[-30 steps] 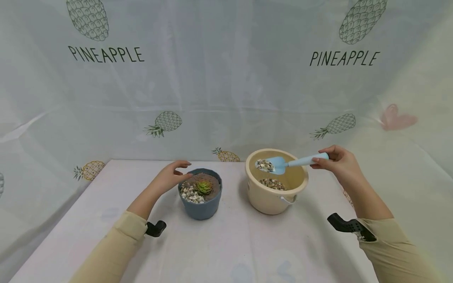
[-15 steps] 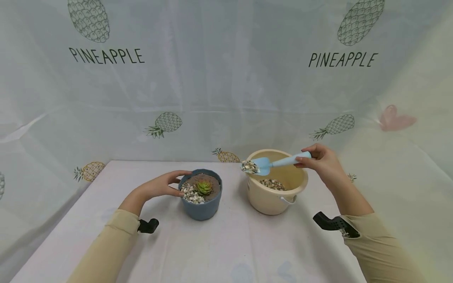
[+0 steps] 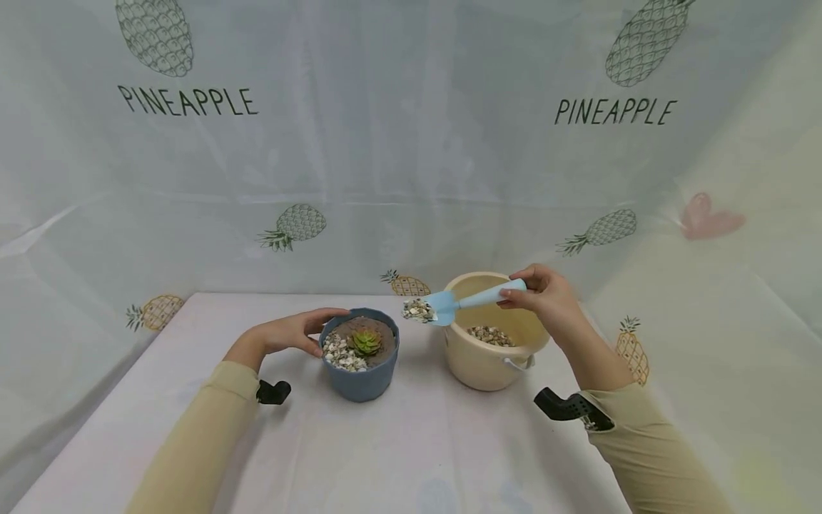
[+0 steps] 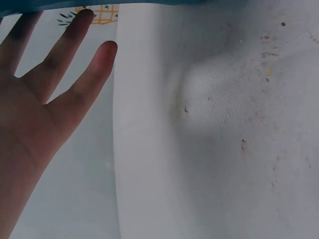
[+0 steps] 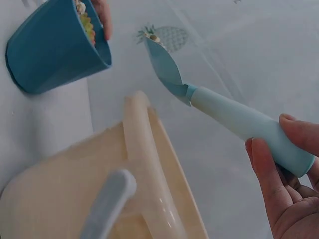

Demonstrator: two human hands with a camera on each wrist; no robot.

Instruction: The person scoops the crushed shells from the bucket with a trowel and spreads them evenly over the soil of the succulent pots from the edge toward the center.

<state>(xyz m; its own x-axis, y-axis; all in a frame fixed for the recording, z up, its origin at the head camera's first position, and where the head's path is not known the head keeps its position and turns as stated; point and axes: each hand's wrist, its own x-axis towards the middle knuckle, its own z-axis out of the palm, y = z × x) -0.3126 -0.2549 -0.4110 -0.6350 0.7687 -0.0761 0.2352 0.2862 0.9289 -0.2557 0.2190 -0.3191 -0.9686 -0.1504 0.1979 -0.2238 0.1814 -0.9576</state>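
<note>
My right hand (image 3: 546, 294) pinches the handle end of a small light blue trowel (image 3: 488, 295) between thumb and fingers. Pebbles (image 3: 419, 310) lie on its blade, which is between the bucket and the pot, raised above the table. Below the trowel stands a beige bucket (image 3: 480, 365) with more pebbles (image 3: 491, 335) inside. My left hand (image 3: 289, 333) rests against the left side of a blue flowerpot (image 3: 361, 383), its fingers spread and fairly straight in the left wrist view. The pot contains brown filling, a green succulent (image 3: 366, 342) and pale pebbles (image 3: 343, 354) at the left front.
A white cloth covers the table (image 3: 385, 457), and a pineapple-print curtain (image 3: 385, 143) hangs behind it. The bucket's pale handle (image 5: 107, 204) hangs at its front right. In the left wrist view, small dark specks dot the cloth.
My right hand has carried the loaded trowel leftward, from over the bucket to the gap beside the pot. The left hand has lowered from above the pot's rim to its left side.
</note>
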